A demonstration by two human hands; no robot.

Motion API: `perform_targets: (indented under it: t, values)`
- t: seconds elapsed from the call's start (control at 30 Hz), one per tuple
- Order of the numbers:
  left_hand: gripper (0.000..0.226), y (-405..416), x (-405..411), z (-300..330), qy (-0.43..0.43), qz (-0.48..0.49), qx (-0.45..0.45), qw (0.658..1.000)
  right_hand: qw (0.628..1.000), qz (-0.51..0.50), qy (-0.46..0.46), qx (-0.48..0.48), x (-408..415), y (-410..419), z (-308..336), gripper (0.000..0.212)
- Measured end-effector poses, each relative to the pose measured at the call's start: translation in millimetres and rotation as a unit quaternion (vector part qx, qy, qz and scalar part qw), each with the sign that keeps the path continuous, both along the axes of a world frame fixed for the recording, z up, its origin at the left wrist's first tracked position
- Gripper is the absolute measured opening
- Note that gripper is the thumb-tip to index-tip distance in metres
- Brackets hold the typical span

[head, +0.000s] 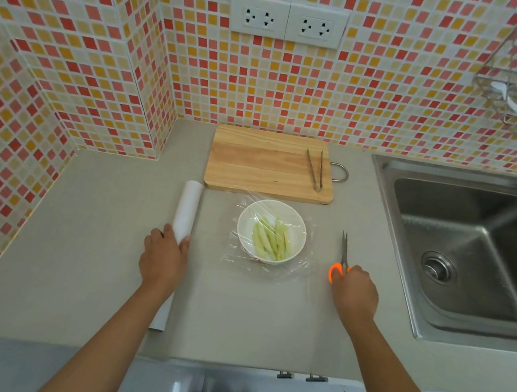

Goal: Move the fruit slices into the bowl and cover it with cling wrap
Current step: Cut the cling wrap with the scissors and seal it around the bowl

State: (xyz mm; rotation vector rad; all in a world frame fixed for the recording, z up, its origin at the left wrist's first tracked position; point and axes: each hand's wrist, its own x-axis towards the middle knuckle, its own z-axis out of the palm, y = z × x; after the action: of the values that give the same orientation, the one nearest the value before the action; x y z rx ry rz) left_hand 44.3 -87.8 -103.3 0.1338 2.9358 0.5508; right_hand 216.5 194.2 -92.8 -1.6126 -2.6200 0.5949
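A white bowl (272, 230) stands in the middle of the counter, holding several pale green fruit slices (271, 242). A loose sheet of cling wrap (298, 266) lies over the bowl and spreads onto the counter around it. Left of the bowl lies the white cling wrap roll (188, 208), pointing away from me. My left hand (164, 257) rests on the roll's middle, fingers curled over it. My right hand (355, 292) is right of the bowl, gripping the orange handles of a pair of scissors (342, 258) whose blades lie on the counter pointing away.
A wooden cutting board (269, 163) lies behind the bowl against the tiled wall, with metal tongs (316, 171) on its right end. A steel sink (473, 252) fills the right side. The counter's front edge runs below my forearms.
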Motion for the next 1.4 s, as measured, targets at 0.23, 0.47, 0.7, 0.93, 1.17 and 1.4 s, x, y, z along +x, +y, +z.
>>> perform_targets:
  t: [0.23,0.47,0.7,0.93,1.17,1.4]
  values:
    - [0.055,-2,1,2,0.004,0.002,-0.016,1.0,0.999,0.03,-0.036,0.019,2,0,2,0.035]
    - [0.06,0,0,3,0.008,0.001,-0.012,1.0,0.996,0.056,-0.065,0.031,-2,3,8,0.027]
    - [0.059,3,2,7,0.039,0.007,-0.03,0.999,0.993,0.065,-0.071,0.073,-11,3,18,0.025]
    - [0.043,39,-1,36,0.12,-0.037,0.169,0.978,0.993,0.032,0.113,0.028,-39,7,32,0.035]
    - [0.062,107,-14,32,-0.065,-0.001,0.222,0.973,0.979,0.091,0.182,-0.026,-93,3,33,0.037]
    - [0.039,118,-9,16,-0.115,0.065,0.305,0.943,0.976,0.155,0.154,-0.014,-115,-1,9,0.033]
